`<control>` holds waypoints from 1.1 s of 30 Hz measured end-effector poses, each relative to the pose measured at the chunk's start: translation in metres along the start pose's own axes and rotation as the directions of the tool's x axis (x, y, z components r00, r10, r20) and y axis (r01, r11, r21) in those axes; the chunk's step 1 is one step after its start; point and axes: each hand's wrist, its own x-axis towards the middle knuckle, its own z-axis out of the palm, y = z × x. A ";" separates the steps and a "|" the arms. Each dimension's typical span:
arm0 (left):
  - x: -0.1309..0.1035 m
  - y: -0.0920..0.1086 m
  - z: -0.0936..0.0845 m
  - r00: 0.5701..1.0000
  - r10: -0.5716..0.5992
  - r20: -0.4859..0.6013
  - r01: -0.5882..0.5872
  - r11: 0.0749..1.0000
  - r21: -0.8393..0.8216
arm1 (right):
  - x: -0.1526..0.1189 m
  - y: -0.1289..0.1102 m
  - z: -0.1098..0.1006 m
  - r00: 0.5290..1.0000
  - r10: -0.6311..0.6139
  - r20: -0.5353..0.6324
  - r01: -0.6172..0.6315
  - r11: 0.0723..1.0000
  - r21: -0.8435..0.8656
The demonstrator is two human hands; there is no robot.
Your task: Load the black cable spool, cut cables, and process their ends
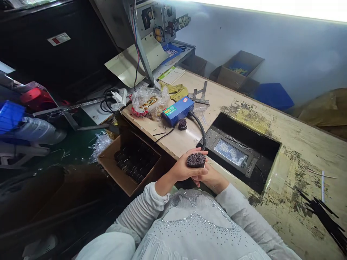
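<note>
A thick bundle of thin dark wires or tubes (196, 160), packed tightly with the cut ends facing up, stands between my two hands close to my body. My left hand (181, 169) is closed around its left side, with the thumb across the front. Pressed against its right and lower side is my right hand (213, 177), its fingers curled and partly hidden behind the left. Just beyond them, a smaller dark bundle (182, 124) stands upright on the workbench beside a blue box-shaped device (178, 110) with a ribbed black hose (201, 128).
A recess (267, 155) in the bench to my right holds a dark-framed plate with a shiny window (231, 152). At left below the bench, a cardboard box (108, 153) contains several dark bundles. Black wires (325, 220) lie at right. A plastic bag (151, 99) sits near the device.
</note>
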 end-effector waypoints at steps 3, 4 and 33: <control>0.001 -0.010 -0.001 0.998 -0.064 0.026 0.066 0.995 -0.079 | 0.004 0.002 -0.002 0.997 -0.007 0.076 0.004 0.999 0.037; 0.002 -0.013 -0.001 0.994 -0.097 0.051 0.102 0.989 -0.108 | 0.006 0.002 -0.003 0.996 -0.002 0.093 -0.003 0.999 0.052; 0.034 -0.107 -0.053 0.966 0.160 -0.205 0.058 0.634 0.771 | 0.067 -0.066 -0.136 0.603 -0.406 -0.687 -0.302 0.681 -0.668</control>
